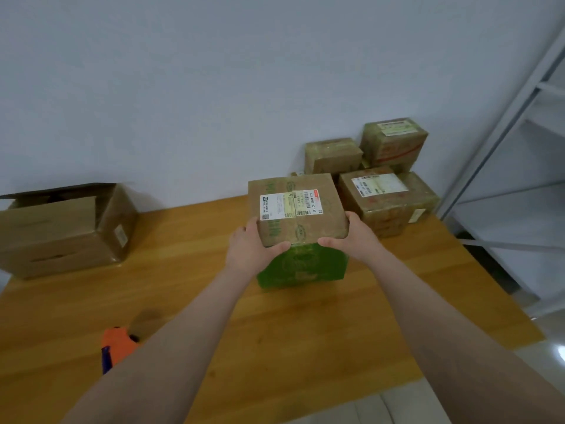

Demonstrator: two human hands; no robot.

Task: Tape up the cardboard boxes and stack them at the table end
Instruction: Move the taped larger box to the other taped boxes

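Step in hand: stacking, by judgement. The brown cardboard box with a white shipping label and a green printed front face [301, 206] shows tape across its top seam and sits between both hands, so taping of this unit appears complete.
Box location (head view): above the middle of the orange-toned wooden table [183, 270], toward the far edge. Whether its base touches the tabletop cannot be determined.
Stack location: group of taped brown cardboard boxes [388, 206] at the far right table end, against the pale wall [214, 87], with one box raised on the others. The held box is just beside the nearest of them.
Next move: transfer forward and to the right, then set down on or against the group. This calls for a level base, square alignment and clearance over the nearest box's edge.
Left hand [253, 249]: grips the near left corner, with the thumb lying along the front top edge and the fingers wrapped to the left side. The forearm is extended.
Right hand [351, 235]: mirrors this grip on the near right corner, thumb on the front edge and forearm extended.
Remaining work: the large brown cardboard box with raised flaps [61, 231] at the left end appears untaped.
Tool: the orange tape dispenser [117, 344] lies near the front left edge, partly behind the left forearm.
Surroundings: white metal shelving rack [519, 148] to the right of the table.
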